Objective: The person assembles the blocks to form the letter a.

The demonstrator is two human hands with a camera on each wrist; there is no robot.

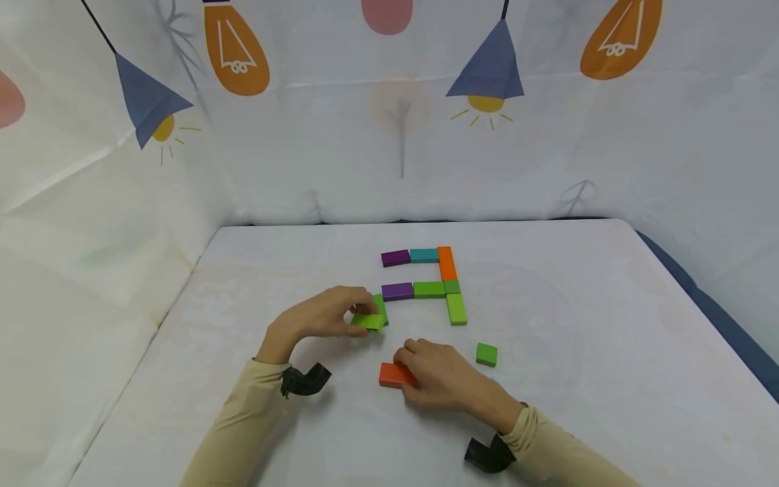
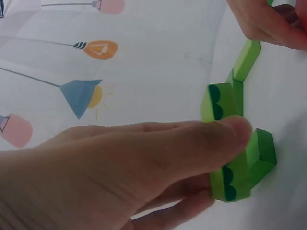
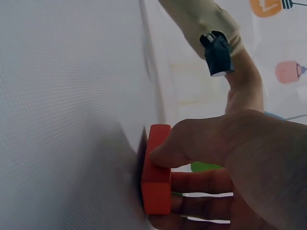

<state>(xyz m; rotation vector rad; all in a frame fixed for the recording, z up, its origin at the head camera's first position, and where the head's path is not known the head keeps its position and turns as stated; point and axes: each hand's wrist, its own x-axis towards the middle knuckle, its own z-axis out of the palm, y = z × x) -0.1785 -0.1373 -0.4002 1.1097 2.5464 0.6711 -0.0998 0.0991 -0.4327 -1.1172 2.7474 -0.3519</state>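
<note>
My left hand (image 1: 331, 314) pinches a light green block (image 2: 229, 143) between thumb and fingers, beside a darker green block (image 1: 381, 309) on the table. Dark green scalloped marks show on the held block's side in the left wrist view. Nearer the front, my right hand (image 1: 447, 379) grips a red-orange block (image 1: 392, 375), its thumb on one face in the right wrist view (image 3: 157, 167). A small green block (image 1: 486, 354) lies just right of this hand.
Beyond the hands, blocks lie end to end: purple (image 1: 397, 291), green (image 1: 429, 290), light green (image 1: 456, 309) and orange (image 1: 447, 263), with teal (image 1: 424, 256) and dark purple (image 1: 395, 258) behind. A printed cloth (image 1: 316, 155) hangs past the table's far edge.
</note>
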